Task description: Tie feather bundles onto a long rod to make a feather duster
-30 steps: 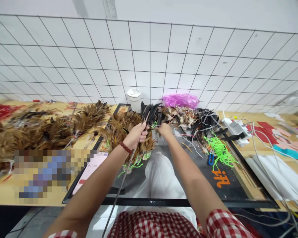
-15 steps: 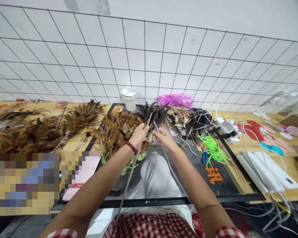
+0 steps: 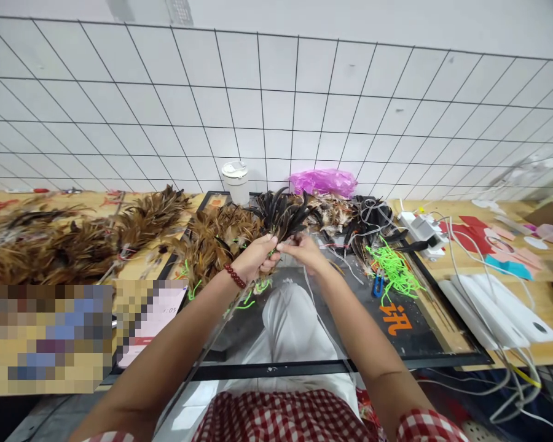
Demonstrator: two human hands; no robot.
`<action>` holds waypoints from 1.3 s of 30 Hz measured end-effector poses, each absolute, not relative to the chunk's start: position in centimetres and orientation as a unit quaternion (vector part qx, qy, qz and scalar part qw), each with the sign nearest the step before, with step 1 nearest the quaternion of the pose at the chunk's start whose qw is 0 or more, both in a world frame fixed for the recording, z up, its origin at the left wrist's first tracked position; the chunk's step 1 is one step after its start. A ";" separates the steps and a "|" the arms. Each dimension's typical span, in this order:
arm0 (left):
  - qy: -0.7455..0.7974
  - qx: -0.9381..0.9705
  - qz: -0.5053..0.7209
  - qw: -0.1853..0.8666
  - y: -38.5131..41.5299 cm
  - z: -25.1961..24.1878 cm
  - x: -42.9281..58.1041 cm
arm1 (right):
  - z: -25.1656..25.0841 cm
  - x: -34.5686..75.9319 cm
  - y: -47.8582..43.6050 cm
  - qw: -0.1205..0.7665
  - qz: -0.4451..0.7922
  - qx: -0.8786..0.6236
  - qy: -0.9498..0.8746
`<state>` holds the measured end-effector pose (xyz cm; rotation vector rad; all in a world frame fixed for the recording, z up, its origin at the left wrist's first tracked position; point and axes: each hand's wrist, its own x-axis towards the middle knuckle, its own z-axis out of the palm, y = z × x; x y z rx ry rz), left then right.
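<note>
My left hand (image 3: 257, 258), with a red bead bracelet on the wrist, is closed round the base of a bunch of black feathers (image 3: 283, 215) that fans upward. A thin grey rod (image 3: 203, 347) slants down from that fist toward my lap. My right hand (image 3: 303, 248) meets the left fingertip to fingertip and pinches at the base of the same bunch; a pale string (image 3: 320, 322) trails from it. Both hands hover over a glass panel with a black frame (image 3: 341, 367), just in front of a heap of brown feathers (image 3: 212, 236).
More brown feather bundles (image 3: 74, 242) cover the wooden table at left. A white cup (image 3: 236, 178) and pink bag (image 3: 323, 181) stand by the tiled wall. Green cord (image 3: 399, 270), blue scissors (image 3: 378, 285), black and white cables, a power strip (image 3: 421, 228) and coloured paper pieces lie right.
My hands have drawn together until the fingertips touch at the base of the black feather bunch, and the rod has swung lower. The view has shifted slightly.
</note>
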<state>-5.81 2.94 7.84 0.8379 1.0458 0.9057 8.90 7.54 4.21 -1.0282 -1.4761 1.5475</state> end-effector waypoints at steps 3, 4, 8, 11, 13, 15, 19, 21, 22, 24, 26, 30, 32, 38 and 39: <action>0.420 0.334 0.346 0.770 2.6 7.8 -6.2 | 4.1 9.2 7.4 0.313 0.722 -0.332 -0.521; 0.414 0.323 0.331 0.784 2.4 7.7 -6.1 | 3.9 9.2 7.4 0.312 0.735 -0.315 -0.513; 0.412 0.328 0.346 0.776 1.8 7.0 -5.5 | 3.4 8.8 7.4 0.371 0.713 -0.342 -0.487; 0.436 0.376 0.380 0.724 1.1 6.6 -5.0 | 3.3 8.4 7.3 0.378 0.696 -0.381 -0.477; 0.462 0.408 0.377 0.692 0.6 6.4 -4.8 | 3.4 8.3 7.3 0.376 0.692 -0.384 -0.482; 0.485 0.432 0.363 0.669 0.4 6.3 -4.6 | 3.4 8.3 7.2 0.377 0.694 -0.378 -0.483; 0.532 0.446 0.391 0.605 0.5 5.9 -4.0 | 3.5 8.1 7.3 0.379 0.693 -0.384 -0.478; 0.544 0.431 0.397 0.601 0.7 5.7 -3.9 | 3.5 8.1 7.4 0.372 0.690 -0.390 -0.483; 0.540 0.420 0.391 0.615 0.8 5.7 -4.0 | 3.4 8.1 7.5 0.364 0.696 -0.387 -0.483; 0.517 0.394 0.377 0.660 0.9 5.8 -4.3 | 3.2 8.3 7.6 0.340 0.726 -0.364 -0.474; 0.490 0.368 0.371 0.698 1.0 6.0 -4.6 | 2.9 8.4 7.7 0.317 0.761 -0.330 -0.460; 0.479 0.331 0.369 0.724 0.7 6.1 -4.7 | 2.5 8.4 7.5 0.326 0.753 -0.334 -0.464; 0.482 0.328 0.371 0.723 0.5 6.0 -4.5 | 2.5 8.3 7.5 0.340 0.724 -0.369 -0.474; 0.462 0.306 0.371 0.745 0.1 5.9 -4.3 | 3.0 8.9 7.7 0.400 0.686 -0.398 -0.460; 0.462 0.316 0.386 0.734 0.1 5.8 -4.3 | 3.0 9.0 7.7 0.401 0.684 -0.398 -0.461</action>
